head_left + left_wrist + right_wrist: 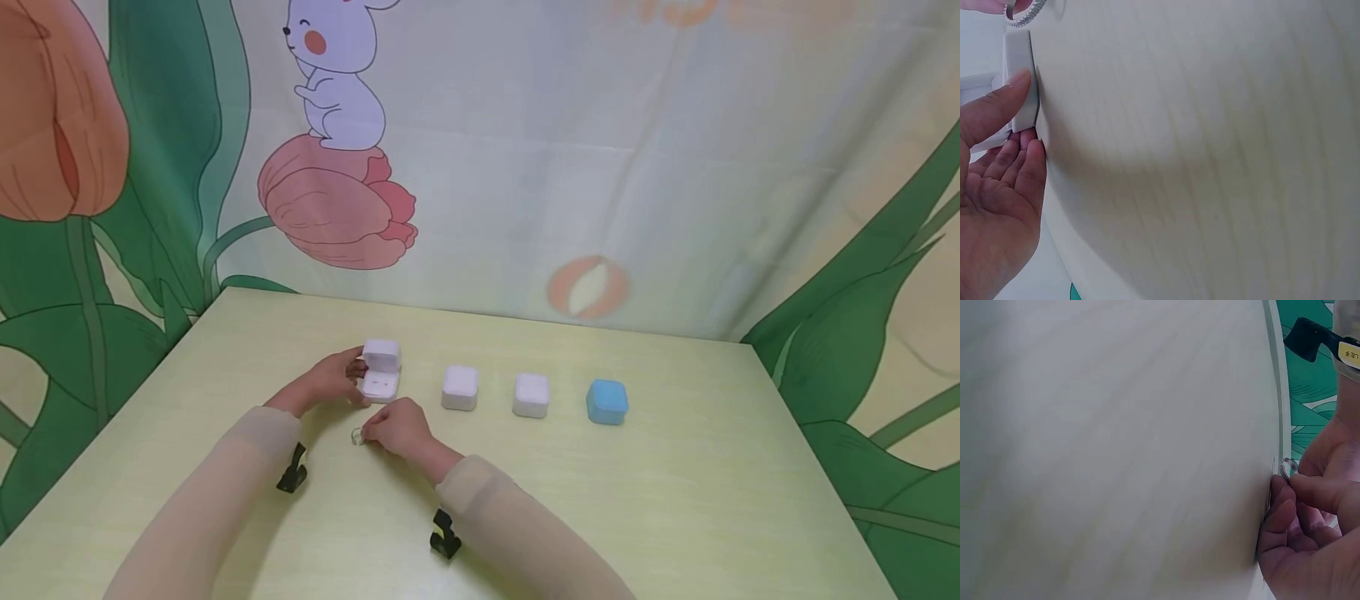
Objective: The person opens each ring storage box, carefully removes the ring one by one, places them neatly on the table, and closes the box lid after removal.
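Observation:
A small white ring box (381, 385) stands with its lid raised at the left of the row; two small marks show on its inner pad. My left hand (335, 379) grips the box's left side. In the left wrist view the thumb (997, 109) lies on the base and the other fingers curl below it. Just in front of the box, my right hand (399, 427) pinches a silvery ring (357, 437) between thumb and finger, low over the table. The ring's band (1285, 470) looks beaded or ridged in the wrist views. Fingers hide part of it.
To the right of the white ring box stand two closed white boxes (460, 388) (532, 396) and a closed blue box (607, 402). They share a pale yellow table (675, 500). A printed curtain (487, 167) hangs behind it.

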A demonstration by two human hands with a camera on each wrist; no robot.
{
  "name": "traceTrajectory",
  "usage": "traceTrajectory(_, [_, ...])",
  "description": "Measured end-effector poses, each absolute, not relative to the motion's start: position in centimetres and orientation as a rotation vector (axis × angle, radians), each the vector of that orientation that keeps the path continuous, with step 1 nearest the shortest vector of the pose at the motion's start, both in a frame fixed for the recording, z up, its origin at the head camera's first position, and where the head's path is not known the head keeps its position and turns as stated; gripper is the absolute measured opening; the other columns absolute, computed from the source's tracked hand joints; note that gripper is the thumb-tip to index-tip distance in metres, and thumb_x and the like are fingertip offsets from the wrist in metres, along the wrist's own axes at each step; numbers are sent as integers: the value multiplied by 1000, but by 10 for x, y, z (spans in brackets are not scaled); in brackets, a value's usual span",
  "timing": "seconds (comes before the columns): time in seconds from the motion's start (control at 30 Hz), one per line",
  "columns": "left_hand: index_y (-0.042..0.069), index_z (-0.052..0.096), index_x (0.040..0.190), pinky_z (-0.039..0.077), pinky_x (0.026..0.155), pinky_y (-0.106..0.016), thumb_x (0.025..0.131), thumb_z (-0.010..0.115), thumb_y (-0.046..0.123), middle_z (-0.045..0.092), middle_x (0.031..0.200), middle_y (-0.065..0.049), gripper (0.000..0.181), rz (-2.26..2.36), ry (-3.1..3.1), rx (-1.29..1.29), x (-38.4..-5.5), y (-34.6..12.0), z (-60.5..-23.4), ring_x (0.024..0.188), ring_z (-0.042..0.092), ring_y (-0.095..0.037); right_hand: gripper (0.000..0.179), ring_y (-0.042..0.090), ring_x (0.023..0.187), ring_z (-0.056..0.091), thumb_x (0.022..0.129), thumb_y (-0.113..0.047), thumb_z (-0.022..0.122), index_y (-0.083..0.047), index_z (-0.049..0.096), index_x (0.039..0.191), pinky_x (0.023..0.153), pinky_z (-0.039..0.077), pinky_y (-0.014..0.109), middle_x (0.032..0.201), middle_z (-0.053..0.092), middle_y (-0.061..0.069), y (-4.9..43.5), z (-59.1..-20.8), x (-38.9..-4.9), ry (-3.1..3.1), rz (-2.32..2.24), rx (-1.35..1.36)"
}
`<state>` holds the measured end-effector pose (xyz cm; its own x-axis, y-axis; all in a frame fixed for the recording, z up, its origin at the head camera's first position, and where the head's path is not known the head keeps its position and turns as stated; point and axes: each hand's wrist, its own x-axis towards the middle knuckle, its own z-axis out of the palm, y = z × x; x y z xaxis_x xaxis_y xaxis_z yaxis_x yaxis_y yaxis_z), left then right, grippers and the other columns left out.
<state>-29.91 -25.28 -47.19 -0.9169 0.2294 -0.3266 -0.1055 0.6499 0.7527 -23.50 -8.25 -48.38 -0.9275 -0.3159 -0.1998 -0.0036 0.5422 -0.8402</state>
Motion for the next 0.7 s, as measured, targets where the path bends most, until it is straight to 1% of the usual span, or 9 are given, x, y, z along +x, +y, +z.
traceTrajectory(0.23, [-7,11,161,29,126,-56,84,78,2,33,161,-33,102,1136,2488,68,-300,-252,-472,150,35,-49,10,3,55,46,86,-8,76,1,81,85,49,35,12,76,77,10,-84,-483,-235,2510,-1274,-330])
traceTrajectory(0.33, [-6,11,161,30,126,-56,84,78,2,33,161,-33,102,1135,2487,60,-300,-252,-473,150,36,-48,10,2,57,47,85,-9,76,1,81,84,51,35,12,78,78,10,-84,-481,-235,2532,-1241,-361])
traceTrajectory(0.53, [-7,12,161,30,126,-56,83,78,1,34,160,-34,103,1150,2484,80,-299,-254,-474,149,36,-48,11,3,54,46,84,-9,77,1,81,82,49,35,13,76,78,10,-85,-479,-235,2546,-1212,-375])
traceTrajectory(0.7, [-7,12,161,31,126,-55,83,77,1,33,161,-33,102,1160,2480,85,-299,-254,-474,150,36,-48,11,3,53,45,83,-10,77,0,81,79,48,33,13,73,77,10,-87,-481,-236,2572,-1179,-380])
